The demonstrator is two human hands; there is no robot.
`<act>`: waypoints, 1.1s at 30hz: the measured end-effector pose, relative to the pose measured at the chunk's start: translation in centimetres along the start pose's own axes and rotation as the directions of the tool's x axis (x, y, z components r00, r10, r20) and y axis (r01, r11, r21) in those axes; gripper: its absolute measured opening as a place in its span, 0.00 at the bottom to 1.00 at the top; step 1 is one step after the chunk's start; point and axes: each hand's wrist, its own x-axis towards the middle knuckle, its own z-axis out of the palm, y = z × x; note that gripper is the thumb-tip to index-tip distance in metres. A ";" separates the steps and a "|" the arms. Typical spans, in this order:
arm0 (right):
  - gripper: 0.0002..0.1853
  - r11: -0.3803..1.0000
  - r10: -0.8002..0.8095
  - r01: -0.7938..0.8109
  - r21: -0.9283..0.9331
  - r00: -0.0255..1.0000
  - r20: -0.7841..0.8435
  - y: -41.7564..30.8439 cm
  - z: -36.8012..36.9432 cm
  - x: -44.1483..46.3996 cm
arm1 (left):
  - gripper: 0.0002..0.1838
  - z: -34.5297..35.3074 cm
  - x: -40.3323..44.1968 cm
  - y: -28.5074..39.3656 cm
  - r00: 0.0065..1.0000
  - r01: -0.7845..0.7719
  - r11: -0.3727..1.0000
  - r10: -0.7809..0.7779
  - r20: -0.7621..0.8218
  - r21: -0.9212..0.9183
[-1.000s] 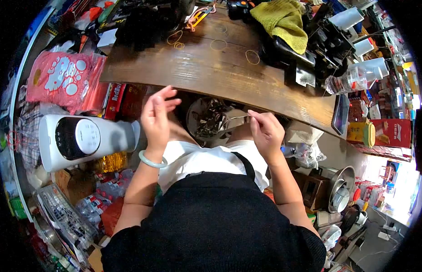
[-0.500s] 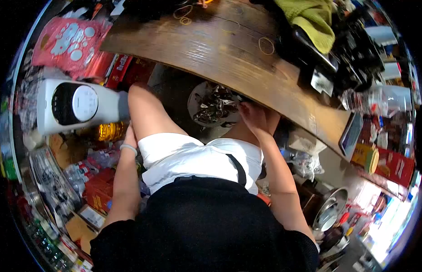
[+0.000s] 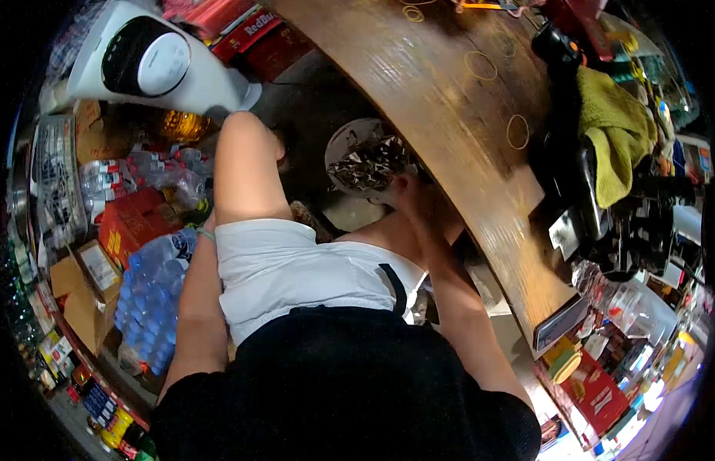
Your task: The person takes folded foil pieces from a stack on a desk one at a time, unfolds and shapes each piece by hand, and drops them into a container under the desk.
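Note:
My right hand (image 3: 409, 192) is low under the edge of the wooden table (image 3: 442, 100), at the right side of a round bin (image 3: 338, 150) with dark and shiny scraps (image 3: 369, 165) in it. Its fingers are dim and blurred, and whether they hold something cannot be made out. My left hand (image 3: 209, 224) is down beside my left thigh, mostly hidden by the leg, with a pale bangle (image 3: 206, 233) at the wrist. Its fingers do not show.
A white appliance (image 3: 161, 65) stands at the upper left, above plastic bottles (image 3: 154, 296) and a red box (image 3: 133, 219). On the table are rubber bands (image 3: 518, 132), a phone (image 3: 561, 324), a green cloth (image 3: 615, 127) and a black machine (image 3: 630, 230).
The view has swung round to the left. My left hand has dropped from above the lap to beside the thigh. My right hand has gone down beside the bin; the thin strand it held no longer shows.

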 end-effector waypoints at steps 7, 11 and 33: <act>0.19 0.946 0.299 -0.305 0.113 0.952 0.071 4.1 3.9 5.3 | 0.23 -4.1 0.3 -2.0 0.939 -0.139 0.700 0.318 -0.131 0.701; 0.18 0.873 0.477 -0.483 0.064 0.874 0.094 -0.6 1.5 5.7 | 0.18 5.8 -4.6 5.7 0.507 -0.487 0.444 0.845 -0.170 0.753; 0.22 0.932 0.248 -0.226 -0.283 0.968 0.042 -2.5 6.8 12.0 | 0.28 22.2 16.0 0.7 0.865 -0.462 -0.548 -0.107 0.489 0.697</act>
